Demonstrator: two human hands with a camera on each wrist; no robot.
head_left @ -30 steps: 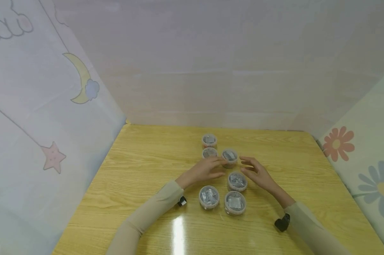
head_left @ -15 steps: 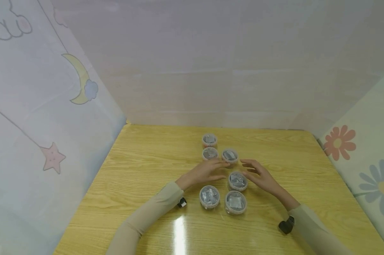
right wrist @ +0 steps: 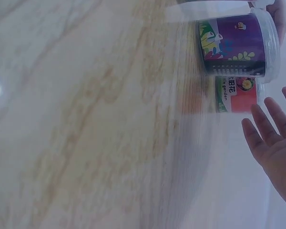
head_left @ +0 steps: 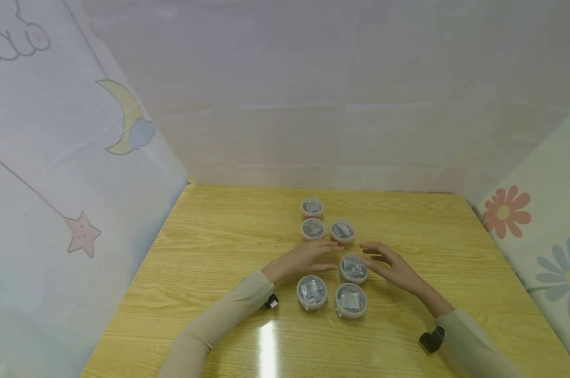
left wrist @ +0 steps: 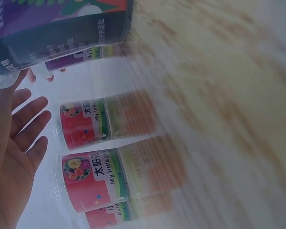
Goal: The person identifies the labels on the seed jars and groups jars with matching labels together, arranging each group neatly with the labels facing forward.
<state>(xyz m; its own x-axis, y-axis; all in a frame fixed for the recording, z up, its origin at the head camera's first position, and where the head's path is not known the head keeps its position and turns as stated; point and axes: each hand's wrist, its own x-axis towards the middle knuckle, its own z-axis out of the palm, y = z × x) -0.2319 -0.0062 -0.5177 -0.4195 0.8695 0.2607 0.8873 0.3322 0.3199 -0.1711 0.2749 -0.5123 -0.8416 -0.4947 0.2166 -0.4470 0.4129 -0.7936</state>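
Observation:
Several round clear-lidded plastic tubs stand on the table in a loose zigzag. My left hand [head_left: 306, 258] has its fingers stretched to the right, between the middle tub [head_left: 342, 230] and the front-left tub [head_left: 311, 292]. Close to the right side of another tub [head_left: 354, 269] is my right hand [head_left: 394, 270], thumb tip at its rim, fingers lightly bent. Neither hand grips anything. In the left wrist view red-labelled tubs [left wrist: 93, 180] sit beyond the fingers and a purple-labelled tub [left wrist: 62, 31] looms near. A purple-labelled tub [right wrist: 234, 45] also shows in the right wrist view.
Two more tubs stand at the back, the farthest [head_left: 311, 207] behind its neighbour [head_left: 313, 228]. The front-right tub [head_left: 350, 300] is nearest the person. A wood-grain table [head_left: 209, 236] bears them all, with printed cloth walls [head_left: 285, 105] on its back and sides.
Both hands have drawn slightly toward the person and to the right, the right hand more so. The tubs stay where they were.

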